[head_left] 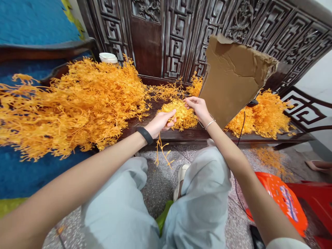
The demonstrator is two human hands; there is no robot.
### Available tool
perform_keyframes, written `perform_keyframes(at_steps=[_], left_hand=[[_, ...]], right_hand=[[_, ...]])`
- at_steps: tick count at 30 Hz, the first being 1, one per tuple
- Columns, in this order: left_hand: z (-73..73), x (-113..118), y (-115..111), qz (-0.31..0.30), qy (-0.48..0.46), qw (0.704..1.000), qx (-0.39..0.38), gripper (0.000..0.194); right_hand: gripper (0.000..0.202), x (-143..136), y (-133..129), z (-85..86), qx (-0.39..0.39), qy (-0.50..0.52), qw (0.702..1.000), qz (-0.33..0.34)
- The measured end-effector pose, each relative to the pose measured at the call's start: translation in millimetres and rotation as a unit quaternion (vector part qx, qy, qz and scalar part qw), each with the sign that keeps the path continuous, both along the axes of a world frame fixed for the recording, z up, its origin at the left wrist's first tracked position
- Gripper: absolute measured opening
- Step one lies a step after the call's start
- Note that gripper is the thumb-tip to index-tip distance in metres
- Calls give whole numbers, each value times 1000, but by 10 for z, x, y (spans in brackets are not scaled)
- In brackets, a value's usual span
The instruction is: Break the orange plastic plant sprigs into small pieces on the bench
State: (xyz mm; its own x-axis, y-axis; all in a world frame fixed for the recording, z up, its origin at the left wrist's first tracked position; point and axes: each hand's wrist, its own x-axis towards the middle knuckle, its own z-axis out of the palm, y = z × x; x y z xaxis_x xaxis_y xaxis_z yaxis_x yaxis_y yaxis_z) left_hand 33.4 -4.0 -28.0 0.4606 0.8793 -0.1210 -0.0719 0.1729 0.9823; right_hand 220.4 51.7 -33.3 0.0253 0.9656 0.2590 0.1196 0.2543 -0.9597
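My left hand (163, 122), with a black band at the wrist, is closed around an orange branching plastic sprig (163, 150). Its thin stems dangle below my fingers, over the bench edge. To its right, my right hand (196, 105) has thumb and fingers pinched together at the upper edge of a small yellow-orange sprig clump (181, 119). What sits between those fingertips is too small to make out. The clump lies on the dark wooden bench (137, 125), partly behind my left hand.
A large heap of orange sprigs (85, 103) covers the bench's left side. A bent cardboard sheet (230, 79) stands behind my right hand, with another sprig heap (271, 114) beyond it. A white container (108, 57) is at the back left. An orange plastic stool (281, 200) and a cable (235, 183) are at right.
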Motion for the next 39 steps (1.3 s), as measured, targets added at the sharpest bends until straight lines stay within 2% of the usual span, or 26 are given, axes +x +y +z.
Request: perform_keyframes(at_steps=[10, 17, 21, 27, 35, 39], left_hand=[[-13, 268, 73, 39, -55, 994, -85, 34], [11, 444, 157, 78, -47, 989, -116, 33], [38, 480, 184, 87, -46, 987, -130, 32], [29, 480, 182, 95, -43, 984, -141, 33], [39, 464, 230, 95, -65, 984, -133, 32], [97, 432, 51, 106, -59, 982, -142, 33]], right_hand=[[5, -145, 208, -57, -70, 72, 984, -144], [9, -271, 473, -157, -101, 173, 944, -262], [9, -316, 537, -183, -110, 208, 934, -269], [11, -309, 590, -228, -127, 197, 929, -285], [2, -324, 807, -283, -103, 169, 940, -276], [7, -208, 893, -309, -121, 163, 923, -326]])
